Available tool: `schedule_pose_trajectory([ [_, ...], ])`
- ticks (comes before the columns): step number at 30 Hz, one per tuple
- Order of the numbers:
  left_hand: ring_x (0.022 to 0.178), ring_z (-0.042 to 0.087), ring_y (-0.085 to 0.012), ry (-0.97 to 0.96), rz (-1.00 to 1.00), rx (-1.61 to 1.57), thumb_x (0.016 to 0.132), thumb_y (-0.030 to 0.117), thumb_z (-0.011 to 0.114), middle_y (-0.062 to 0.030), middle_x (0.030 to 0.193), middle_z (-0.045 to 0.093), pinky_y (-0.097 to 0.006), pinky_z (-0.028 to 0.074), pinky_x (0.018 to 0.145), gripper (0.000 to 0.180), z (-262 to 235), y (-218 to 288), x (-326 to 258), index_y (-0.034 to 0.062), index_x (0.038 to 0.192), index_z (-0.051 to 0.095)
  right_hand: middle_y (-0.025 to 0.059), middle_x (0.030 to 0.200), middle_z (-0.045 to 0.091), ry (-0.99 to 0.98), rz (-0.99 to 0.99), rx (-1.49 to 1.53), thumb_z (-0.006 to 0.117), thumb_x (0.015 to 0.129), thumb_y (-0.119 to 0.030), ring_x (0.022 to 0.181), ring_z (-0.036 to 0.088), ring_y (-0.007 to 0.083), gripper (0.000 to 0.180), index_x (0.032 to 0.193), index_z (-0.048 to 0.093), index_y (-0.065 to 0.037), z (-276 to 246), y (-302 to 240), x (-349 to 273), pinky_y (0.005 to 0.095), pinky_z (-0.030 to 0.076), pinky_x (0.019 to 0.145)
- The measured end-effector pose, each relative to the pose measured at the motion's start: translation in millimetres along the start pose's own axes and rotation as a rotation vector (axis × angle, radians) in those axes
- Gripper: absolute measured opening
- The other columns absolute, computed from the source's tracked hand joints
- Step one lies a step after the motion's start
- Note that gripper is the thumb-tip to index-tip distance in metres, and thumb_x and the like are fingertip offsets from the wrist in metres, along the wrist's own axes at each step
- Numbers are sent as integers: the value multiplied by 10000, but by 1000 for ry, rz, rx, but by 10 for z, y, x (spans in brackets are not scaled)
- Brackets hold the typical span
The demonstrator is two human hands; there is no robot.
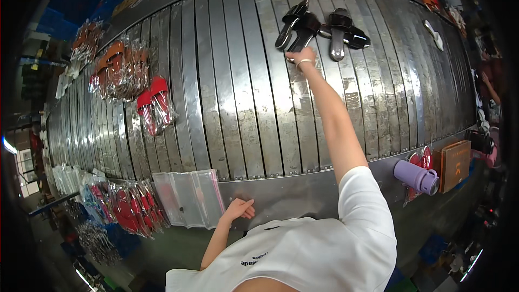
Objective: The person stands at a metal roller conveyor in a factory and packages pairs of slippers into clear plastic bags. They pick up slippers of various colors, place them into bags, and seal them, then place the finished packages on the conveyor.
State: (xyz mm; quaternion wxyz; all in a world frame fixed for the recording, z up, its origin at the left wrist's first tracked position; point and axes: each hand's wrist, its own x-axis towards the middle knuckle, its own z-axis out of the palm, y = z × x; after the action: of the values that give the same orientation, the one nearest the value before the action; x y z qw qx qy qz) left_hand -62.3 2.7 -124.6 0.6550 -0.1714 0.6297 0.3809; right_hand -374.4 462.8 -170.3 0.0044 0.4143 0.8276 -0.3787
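— Where are the black sandals (pixel 303 26)?
— Far across the slatted metal conveyor (pixel 238 108), long axes pointing away. The right hand (pixel 301 55), arm fully stretched, touches the nearest one; its grip can't be made out.
— And the left hand (pixel 239 208)?
— Close in, loosely curled, resting beside the clear plastic bags (pixel 189 197).

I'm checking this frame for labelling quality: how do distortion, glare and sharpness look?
Head view: strong fisheye bends the slatted metal conveyor into an arc, with dark corners; overhead light glares off the slats and clear plastic bags; the right hand at the black sandals is fairly sharp; rim clutter is smeared.
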Motion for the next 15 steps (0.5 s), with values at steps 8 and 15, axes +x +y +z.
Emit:
schedule_pose_trajectory([
  [8,881,600,-118,363,798,-183,902,203,553,-55,921,649,-259,464,794,221,-190,827,-110,13,1004,602,178,1042,561,-629,-70,1309,527,876,-45,988,587,367,277,1103,369,-63,-863,16,-1299,492,558,697],
  [15,1228,405,-247,453,1249,-508,853,521,534,-140,1373,372,-394,282,1033,736,-162,1590,-659,83,1370,245,215,1099,533,-860,-56,1317,508,826,-17,925,605,367,356,1137,343,-69,-1404,344,-3468,464,567,647],
])
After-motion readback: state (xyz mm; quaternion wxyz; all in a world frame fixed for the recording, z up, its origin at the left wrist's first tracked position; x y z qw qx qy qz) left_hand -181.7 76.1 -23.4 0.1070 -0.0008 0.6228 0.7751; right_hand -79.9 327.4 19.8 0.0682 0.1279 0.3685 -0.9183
